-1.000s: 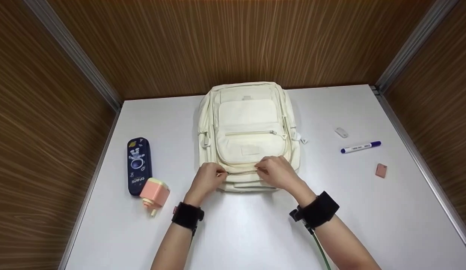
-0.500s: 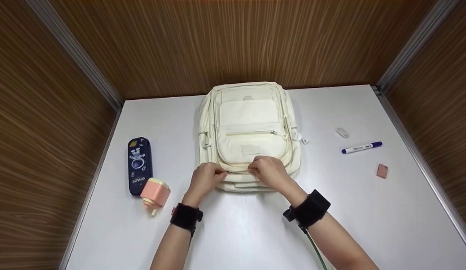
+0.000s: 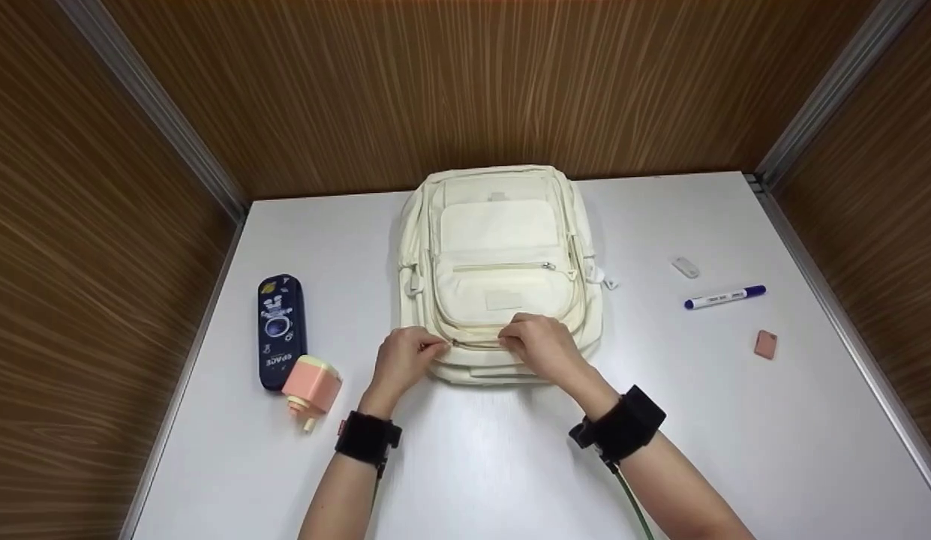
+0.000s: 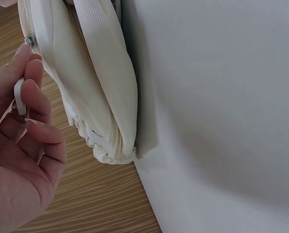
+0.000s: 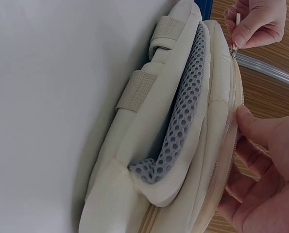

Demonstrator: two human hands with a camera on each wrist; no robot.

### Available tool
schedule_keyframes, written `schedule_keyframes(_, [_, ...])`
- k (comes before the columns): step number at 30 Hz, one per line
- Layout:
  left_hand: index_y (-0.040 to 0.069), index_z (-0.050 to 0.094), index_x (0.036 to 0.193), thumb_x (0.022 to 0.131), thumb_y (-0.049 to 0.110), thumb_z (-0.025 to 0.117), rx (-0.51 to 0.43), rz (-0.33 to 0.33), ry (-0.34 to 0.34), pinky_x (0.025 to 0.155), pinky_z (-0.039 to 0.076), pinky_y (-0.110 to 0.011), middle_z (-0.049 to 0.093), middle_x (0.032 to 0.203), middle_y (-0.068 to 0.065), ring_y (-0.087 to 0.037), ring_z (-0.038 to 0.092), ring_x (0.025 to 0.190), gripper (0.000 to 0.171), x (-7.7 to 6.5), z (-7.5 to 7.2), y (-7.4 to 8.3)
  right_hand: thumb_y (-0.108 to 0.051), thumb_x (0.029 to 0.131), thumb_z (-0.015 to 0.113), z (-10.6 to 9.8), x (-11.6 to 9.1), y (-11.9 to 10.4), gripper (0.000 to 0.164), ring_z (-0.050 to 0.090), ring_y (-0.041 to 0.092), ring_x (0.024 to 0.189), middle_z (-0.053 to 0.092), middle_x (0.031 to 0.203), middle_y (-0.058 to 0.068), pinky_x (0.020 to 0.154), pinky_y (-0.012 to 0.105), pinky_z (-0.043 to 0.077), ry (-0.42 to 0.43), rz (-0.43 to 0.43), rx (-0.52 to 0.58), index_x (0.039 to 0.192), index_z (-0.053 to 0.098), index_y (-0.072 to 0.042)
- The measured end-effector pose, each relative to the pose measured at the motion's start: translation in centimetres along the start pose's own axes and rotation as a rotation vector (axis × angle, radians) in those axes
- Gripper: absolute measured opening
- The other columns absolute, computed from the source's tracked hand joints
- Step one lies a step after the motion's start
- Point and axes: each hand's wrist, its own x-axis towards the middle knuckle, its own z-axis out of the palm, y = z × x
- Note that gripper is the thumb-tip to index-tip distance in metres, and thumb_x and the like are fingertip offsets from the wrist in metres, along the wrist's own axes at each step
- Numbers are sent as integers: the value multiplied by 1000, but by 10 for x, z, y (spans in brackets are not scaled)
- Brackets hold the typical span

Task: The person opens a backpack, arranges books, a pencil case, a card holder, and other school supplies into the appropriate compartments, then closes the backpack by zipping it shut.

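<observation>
A cream backpack (image 3: pixel 503 225) lies front up on the white table, its lower end towards me. My left hand (image 3: pixel 405 360) pinches the zipper pull (image 4: pixel 20 97) at the lower left of the bag's curved zipper. Just beyond those fingertips shows the metal slider (image 4: pixel 30 41). My right hand (image 3: pixel 540 345) holds the fabric edge along the same zipper, further right. In the right wrist view, its thumb (image 5: pixel 253 124) presses against the zipper tape, and the other fingers are partly hidden behind the edge. Grey mesh padding (image 5: pixel 183 111) shows on the bag's underside.
On the left lie a dark blue pencil case (image 3: pixel 281 330) and a pink-and-cream pencil sharpener (image 3: pixel 313 386) touching it. To the right are a small white piece (image 3: pixel 686 267), a blue-capped marker (image 3: pixel 725 297) and a small pink block (image 3: pixel 765 344). Wood-grain panels (image 3: pixel 495 90) enclose the table.
My right hand has slid left along the zipper edge, closer to the left hand. My left hand has drawn slightly left, and the slider shows beyond its fingertips.
</observation>
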Motion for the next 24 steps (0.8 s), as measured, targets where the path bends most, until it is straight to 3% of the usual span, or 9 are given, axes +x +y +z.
schedule_keyframes(6, [17,81,83,84,22,79,31,-19,39,57,46,-34,66,71,6,-10,58,63,6,2,-1,-4,-12,87,75,-1,-2,0,4,65,14,69,65,77,-5,63,34,53,9,1,8,87,79,-13])
schedule_keyframes(24, [14,80,83,85,21,77,274,-24,168,57,49,-45,67,74,-2,-28,66,68,7,20,-7,-8,-11,88,74,-9,-3,-4,5,64,15,68,65,78,-2,62,32,52,64,-96,6,85,77,-8])
